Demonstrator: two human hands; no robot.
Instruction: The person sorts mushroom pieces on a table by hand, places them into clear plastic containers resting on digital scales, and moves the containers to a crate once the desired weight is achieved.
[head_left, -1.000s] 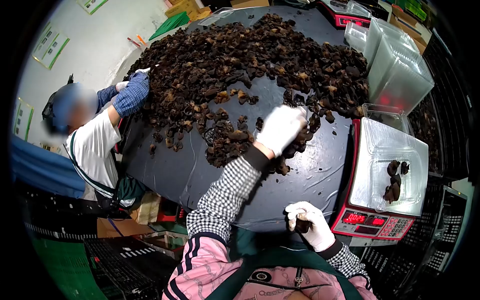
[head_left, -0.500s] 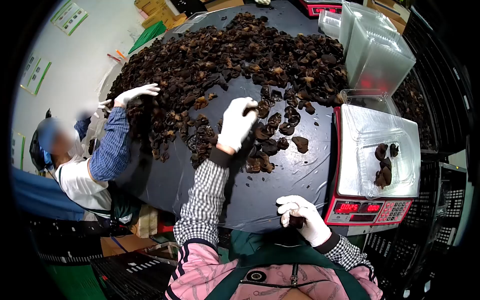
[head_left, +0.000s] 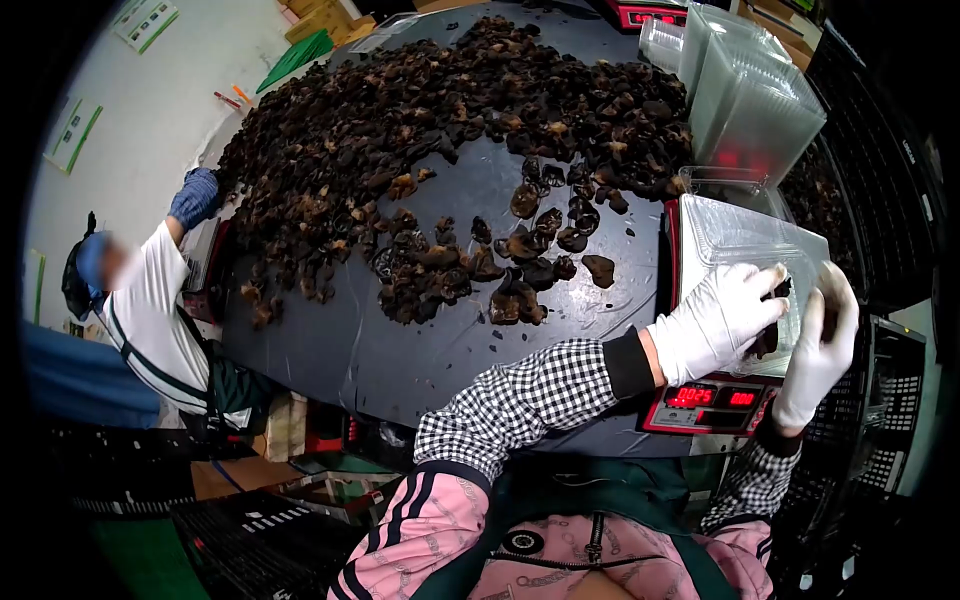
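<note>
My gloved left hand [head_left: 715,320] reaches across over the clear plastic tray [head_left: 740,245] on the scale. Its fingers are bent together around dark wood ear mushroom [head_left: 768,342]; the fingers partly cover the pieces, so held ones and tray ones are hard to separate. At the tray's right side is my gloved right hand [head_left: 820,350], with fingers stretched upward and thumb apart; I see nothing in it. The red and silver scale [head_left: 705,405] shows lit red digits under my left wrist.
A large heap of wood ears [head_left: 460,110] covers the dark table [head_left: 330,370], with loose pieces [head_left: 540,250] nearer me. Stacked clear trays [head_left: 755,110] stand behind the scale. Black crates [head_left: 890,400] are at right. A co-worker [head_left: 160,310] reaches toward the heap's left edge.
My left hand has swung right from the loose wood ears to the tray. My right hand has moved from the table's front edge to the tray's right side. The co-worker's arm has drawn back left.
</note>
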